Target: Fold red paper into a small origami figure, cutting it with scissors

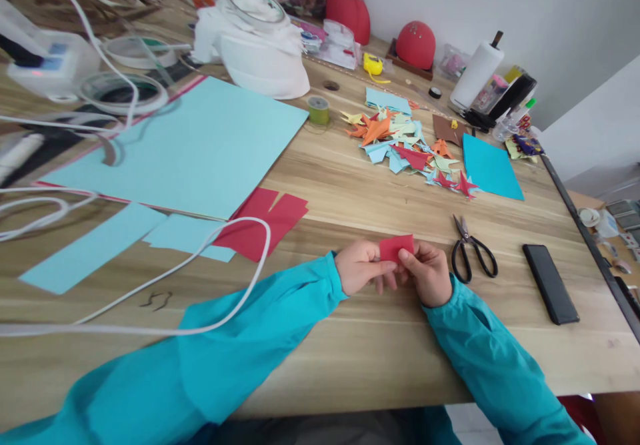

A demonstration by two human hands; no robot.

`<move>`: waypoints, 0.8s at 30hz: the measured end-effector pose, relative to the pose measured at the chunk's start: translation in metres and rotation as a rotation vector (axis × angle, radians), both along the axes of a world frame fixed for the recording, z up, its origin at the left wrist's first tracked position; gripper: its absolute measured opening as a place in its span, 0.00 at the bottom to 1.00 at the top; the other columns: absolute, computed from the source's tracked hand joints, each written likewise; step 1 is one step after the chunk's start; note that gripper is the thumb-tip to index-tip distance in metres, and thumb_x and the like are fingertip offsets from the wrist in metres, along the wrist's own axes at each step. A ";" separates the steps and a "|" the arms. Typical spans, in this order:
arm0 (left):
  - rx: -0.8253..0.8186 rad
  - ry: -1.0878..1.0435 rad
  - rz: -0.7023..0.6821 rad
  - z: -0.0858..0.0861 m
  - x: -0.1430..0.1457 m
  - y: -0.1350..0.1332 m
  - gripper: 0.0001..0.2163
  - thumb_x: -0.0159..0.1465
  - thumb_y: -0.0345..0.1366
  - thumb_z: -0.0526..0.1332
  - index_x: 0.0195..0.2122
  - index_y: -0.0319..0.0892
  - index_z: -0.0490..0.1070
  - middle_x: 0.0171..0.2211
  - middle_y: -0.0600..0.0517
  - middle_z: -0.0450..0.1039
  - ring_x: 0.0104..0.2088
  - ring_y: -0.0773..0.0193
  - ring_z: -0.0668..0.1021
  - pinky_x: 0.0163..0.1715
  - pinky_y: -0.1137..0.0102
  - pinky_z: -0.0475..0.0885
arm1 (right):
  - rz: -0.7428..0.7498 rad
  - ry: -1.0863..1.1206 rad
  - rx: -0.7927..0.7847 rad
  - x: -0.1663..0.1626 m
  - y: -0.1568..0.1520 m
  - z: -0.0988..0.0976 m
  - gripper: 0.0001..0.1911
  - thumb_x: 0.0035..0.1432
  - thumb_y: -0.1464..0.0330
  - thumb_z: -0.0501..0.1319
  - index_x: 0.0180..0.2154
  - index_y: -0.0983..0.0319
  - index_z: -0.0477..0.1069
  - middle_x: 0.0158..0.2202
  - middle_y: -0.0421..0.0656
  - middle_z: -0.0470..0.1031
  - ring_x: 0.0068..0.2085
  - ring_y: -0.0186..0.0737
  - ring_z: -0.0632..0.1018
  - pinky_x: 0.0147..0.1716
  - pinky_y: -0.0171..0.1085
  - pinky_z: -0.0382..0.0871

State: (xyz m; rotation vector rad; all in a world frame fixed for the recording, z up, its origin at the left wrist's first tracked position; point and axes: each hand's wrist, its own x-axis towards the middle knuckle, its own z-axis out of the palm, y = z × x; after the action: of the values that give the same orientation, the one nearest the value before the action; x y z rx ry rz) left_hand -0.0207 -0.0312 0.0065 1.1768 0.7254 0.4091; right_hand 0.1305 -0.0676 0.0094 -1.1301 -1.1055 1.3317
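Note:
A small piece of red paper is pinched between both of my hands just above the wooden table. My left hand grips its left side with thumb and fingers closed. My right hand grips its right side, fingers curled. Both arms wear teal sleeves. Black scissors lie just right of my right hand. More red paper sheets lie to the left of my hands.
A black phone lies right of the scissors. A pile of folded coloured paper shapes and a blue sheet sit further back. A large light-blue sheet, white cables, a white machine and a paper-towel roll fill the left and back.

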 end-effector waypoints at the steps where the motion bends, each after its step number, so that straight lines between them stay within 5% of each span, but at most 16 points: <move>1: -0.004 -0.008 -0.002 0.000 0.000 0.000 0.11 0.54 0.41 0.61 0.26 0.35 0.71 0.20 0.49 0.75 0.15 0.70 0.71 0.15 0.75 0.56 | -0.008 0.021 -0.023 0.001 0.000 -0.002 0.15 0.49 0.62 0.65 0.19 0.64 0.68 0.16 0.37 0.70 0.15 0.27 0.67 0.13 0.28 0.59; 6: -0.013 -0.041 -0.009 0.005 -0.001 0.000 0.12 0.53 0.42 0.62 0.26 0.35 0.69 0.20 0.49 0.75 0.15 0.69 0.72 0.15 0.76 0.56 | -0.018 0.080 -0.154 0.003 0.002 -0.005 0.19 0.51 0.57 0.63 0.18 0.65 0.70 0.14 0.39 0.70 0.14 0.28 0.68 0.12 0.27 0.60; 16: 0.034 -0.056 0.089 0.008 0.001 -0.004 0.13 0.53 0.43 0.62 0.24 0.36 0.71 0.16 0.53 0.70 0.17 0.70 0.71 0.18 0.75 0.65 | 0.046 -0.062 0.023 0.000 -0.001 0.003 0.15 0.50 0.61 0.65 0.20 0.64 0.68 0.15 0.37 0.70 0.16 0.28 0.68 0.14 0.28 0.61; 24: 0.093 -0.100 0.048 0.004 -0.002 -0.006 0.10 0.56 0.40 0.60 0.23 0.37 0.69 0.15 0.55 0.70 0.17 0.71 0.71 0.20 0.76 0.63 | 0.145 -0.010 -0.071 0.002 -0.001 0.003 0.15 0.50 0.62 0.65 0.20 0.64 0.68 0.17 0.38 0.71 0.15 0.27 0.68 0.13 0.27 0.62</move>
State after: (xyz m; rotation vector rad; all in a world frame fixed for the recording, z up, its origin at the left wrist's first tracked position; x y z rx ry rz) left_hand -0.0223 -0.0376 0.0107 1.2192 0.6546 0.5429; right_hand 0.1322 -0.0681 0.0120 -1.1268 -1.1739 1.4897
